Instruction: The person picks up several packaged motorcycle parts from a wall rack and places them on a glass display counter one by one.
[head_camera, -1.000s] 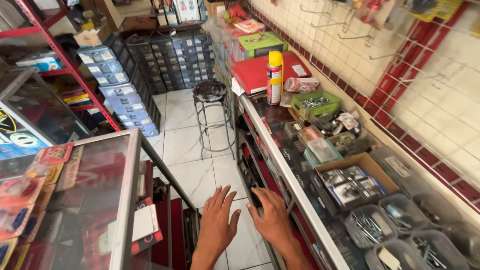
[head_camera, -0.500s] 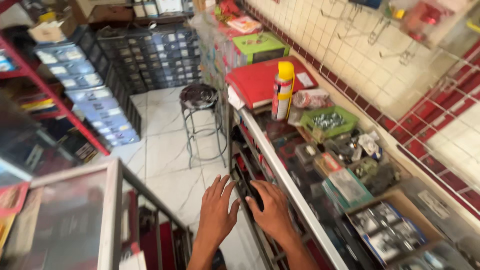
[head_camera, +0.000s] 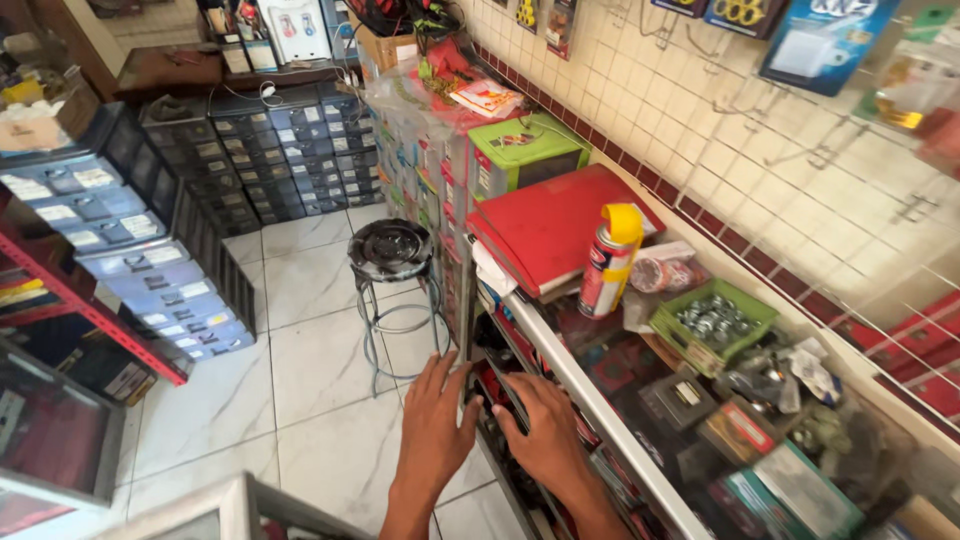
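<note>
My left hand (head_camera: 432, 428) is stretched forward, palm down, fingers slightly apart, its fingertips at the edge of the glass display counter (head_camera: 600, 405). My right hand (head_camera: 545, 435) lies beside it, fingers reaching into the counter's open side shelf among dark packaged items (head_camera: 500, 385). Whether the right fingers grip anything is hidden. On the counter top stand a yellow-capped spray can (head_camera: 610, 258), a red folder (head_camera: 560, 222) and a green tray of metal parts (head_camera: 712, 322).
A round black metal stool (head_camera: 390, 262) stands on the white tiled floor ahead. Stacks of small blue-grey drawer units (head_camera: 190, 240) line the left and back. A red rack (head_camera: 90, 310) and another glass case (head_camera: 60, 440) are at left. A tiled wall with hooks runs along the right.
The view has shifted forward and up along the counter. Both hands stay together at the counter's side, the right one further into the shelf.
</note>
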